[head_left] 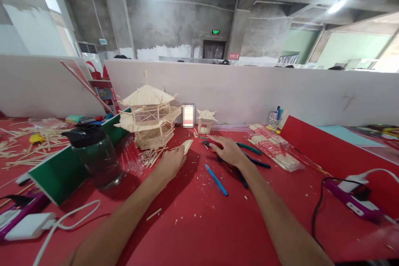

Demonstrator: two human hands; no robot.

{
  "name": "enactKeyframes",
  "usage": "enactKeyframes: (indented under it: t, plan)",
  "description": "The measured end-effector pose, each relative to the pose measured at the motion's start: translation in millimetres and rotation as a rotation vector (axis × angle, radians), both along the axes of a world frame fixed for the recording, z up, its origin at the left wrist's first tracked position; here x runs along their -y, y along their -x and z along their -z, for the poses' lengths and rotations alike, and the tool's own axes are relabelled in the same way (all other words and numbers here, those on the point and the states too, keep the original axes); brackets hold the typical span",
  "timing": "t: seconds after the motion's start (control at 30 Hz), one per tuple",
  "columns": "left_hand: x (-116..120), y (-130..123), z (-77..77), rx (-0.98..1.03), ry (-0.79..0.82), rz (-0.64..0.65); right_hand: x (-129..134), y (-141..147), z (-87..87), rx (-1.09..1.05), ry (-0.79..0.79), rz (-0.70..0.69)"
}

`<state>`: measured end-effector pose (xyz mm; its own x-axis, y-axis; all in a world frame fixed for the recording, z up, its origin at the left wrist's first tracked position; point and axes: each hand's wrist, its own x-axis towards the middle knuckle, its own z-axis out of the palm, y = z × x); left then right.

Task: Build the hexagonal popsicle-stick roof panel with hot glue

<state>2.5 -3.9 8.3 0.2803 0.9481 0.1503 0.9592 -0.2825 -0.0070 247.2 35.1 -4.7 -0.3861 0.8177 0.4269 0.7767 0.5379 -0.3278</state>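
My left hand point(173, 158) is closed on a small panel of wooden sticks point(187, 146), pinched between its fingertips. Stretched forward, the fingers of my right hand point(228, 149) are apart over the pliers point(249, 149) with green and dark blue handles; part of the tools is hidden beneath the hand. Behind the left hand stands a large two-tiered pavilion model point(149, 112) made of sticks. A much smaller pavilion model point(206, 121) is beyond the right hand. Cut sticks point(151, 157) lie at the large model's base, and a blue pen point(216, 180) rests between my forearms.
A dark-lidded water bottle point(96, 156) stands by a green divider point(62, 172) on the left. Bagged stick bundles point(276, 149) lie to the right, before a red divider point(343, 164). Power strips with cables point(355, 203) flank the red table point(193, 237). A white partition point(249, 91) closes the back.
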Motion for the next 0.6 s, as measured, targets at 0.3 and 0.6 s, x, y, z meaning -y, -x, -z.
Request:
enactKeyframes:
  t: [0.3,0.6]
  plan:
    - [-1,-2,4.2,-0.014,-0.016,0.035,-2,8,10.6,0.101,0.033,-0.063]
    - [0,-1,-2.2,0.050,-0.008,0.015,1,8,5.1,-0.042,0.012,-0.051]
